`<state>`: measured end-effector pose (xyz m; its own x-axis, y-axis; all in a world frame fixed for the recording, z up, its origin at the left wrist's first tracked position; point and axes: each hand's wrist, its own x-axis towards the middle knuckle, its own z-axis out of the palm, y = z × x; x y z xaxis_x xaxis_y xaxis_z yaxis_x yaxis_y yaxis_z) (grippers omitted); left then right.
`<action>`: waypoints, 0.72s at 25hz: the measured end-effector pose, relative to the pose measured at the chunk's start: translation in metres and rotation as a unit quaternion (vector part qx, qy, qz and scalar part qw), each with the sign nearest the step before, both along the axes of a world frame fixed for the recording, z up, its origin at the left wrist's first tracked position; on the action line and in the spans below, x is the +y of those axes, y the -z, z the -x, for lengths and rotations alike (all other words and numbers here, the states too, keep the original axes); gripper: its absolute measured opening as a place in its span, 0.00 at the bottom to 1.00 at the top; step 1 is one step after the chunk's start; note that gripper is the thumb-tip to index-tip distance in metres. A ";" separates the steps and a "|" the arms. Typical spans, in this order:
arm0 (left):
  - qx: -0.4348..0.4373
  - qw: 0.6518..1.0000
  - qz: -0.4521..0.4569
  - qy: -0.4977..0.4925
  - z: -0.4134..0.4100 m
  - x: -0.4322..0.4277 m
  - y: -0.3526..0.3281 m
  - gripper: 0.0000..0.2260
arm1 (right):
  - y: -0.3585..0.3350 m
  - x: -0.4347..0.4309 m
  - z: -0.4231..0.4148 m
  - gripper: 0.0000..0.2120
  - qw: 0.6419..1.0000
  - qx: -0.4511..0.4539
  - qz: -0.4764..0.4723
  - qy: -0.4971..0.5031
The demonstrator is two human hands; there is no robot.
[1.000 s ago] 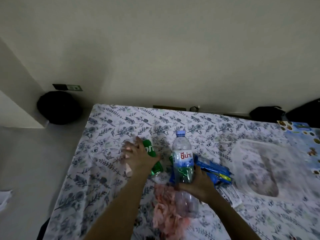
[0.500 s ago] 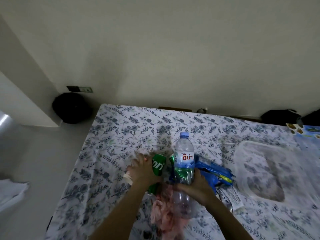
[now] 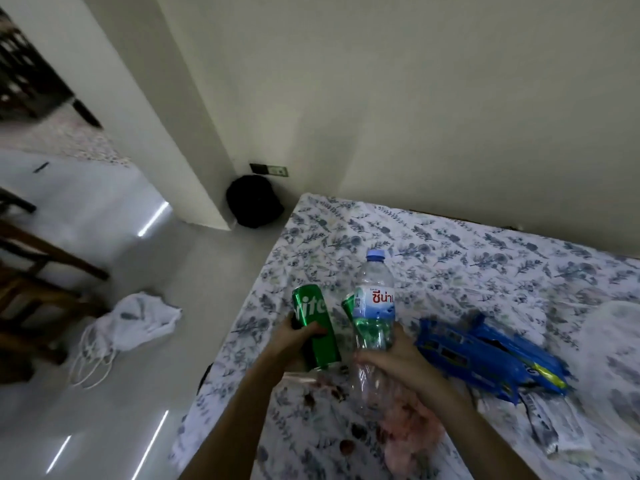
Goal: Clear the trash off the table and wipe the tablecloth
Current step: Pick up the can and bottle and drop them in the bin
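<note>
Green can (image 3: pixel 310 308) in left hand (image 3: pixel 292 339) grip, clear bottle (image 3: pixel 375 303) in right hand (image 3: pixel 393 363) grip.

Two green cans: left can (image 3: pixel 313 327), half-hidden can (image 3: pixel 348 304); one bottle (image 3: pixel 375 303); one blue wrapper (image 3: pixel 485 358); one white bag (image 3: pixel 138 320); one black bag (image 3: pixel 254 200).

The left hand (image 3: pixel 298 337) is now gripping the green can (image 3: pixel 313 323) and raising it upright, its top leaning toward 11 o'clock. The right hand (image 3: pixel 398 362) is drawing the water bottle (image 3: pixel 375 306) toward 9 o'clock, away from the blue wrapper (image 3: pixel 485 355). The view is swinging toward 9 o'clock.
</note>
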<state>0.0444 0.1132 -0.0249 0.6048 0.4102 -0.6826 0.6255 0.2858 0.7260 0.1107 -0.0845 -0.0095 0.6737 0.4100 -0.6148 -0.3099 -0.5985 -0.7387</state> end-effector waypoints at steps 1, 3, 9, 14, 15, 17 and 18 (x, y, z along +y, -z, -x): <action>-0.017 0.999 0.023 -0.014 0.009 0.004 -0.005 0.25 | -0.004 0.011 0.005 0.42 1.000 0.004 -0.002 -0.015; -0.036 0.997 0.055 -0.032 0.026 0.015 -0.013 0.23 | -0.008 0.033 0.016 0.33 0.999 0.003 -0.019 -0.032; -0.094 0.989 0.088 -0.074 0.072 0.092 -0.019 0.23 | -0.011 0.112 0.052 0.39 0.997 -0.010 -0.004 -0.072; -0.114 0.987 0.099 -0.062 0.127 0.212 -0.006 0.26 | -0.007 0.231 0.114 0.40 0.998 0.014 0.004 -0.062; -0.116 0.986 0.102 -0.061 0.139 0.232 -0.003 0.28 | -0.004 0.253 0.125 0.41 0.998 0.021 0.013 -0.065; -0.115 0.986 0.110 -0.057 0.166 0.270 0.002 0.31 | -0.001 0.295 0.145 0.43 0.996 0.031 0.030 -0.082; -0.115 0.985 0.118 -0.058 0.180 0.287 0.006 0.29 | 0.001 0.315 0.155 0.42 0.995 0.045 0.036 -0.083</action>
<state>-0.1352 0.4001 -0.0307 0.7125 0.3325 -0.6179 0.4055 0.5236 0.7493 -0.0442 0.2308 -0.0106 0.5414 0.4637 -0.7013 -0.2655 -0.6972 -0.6659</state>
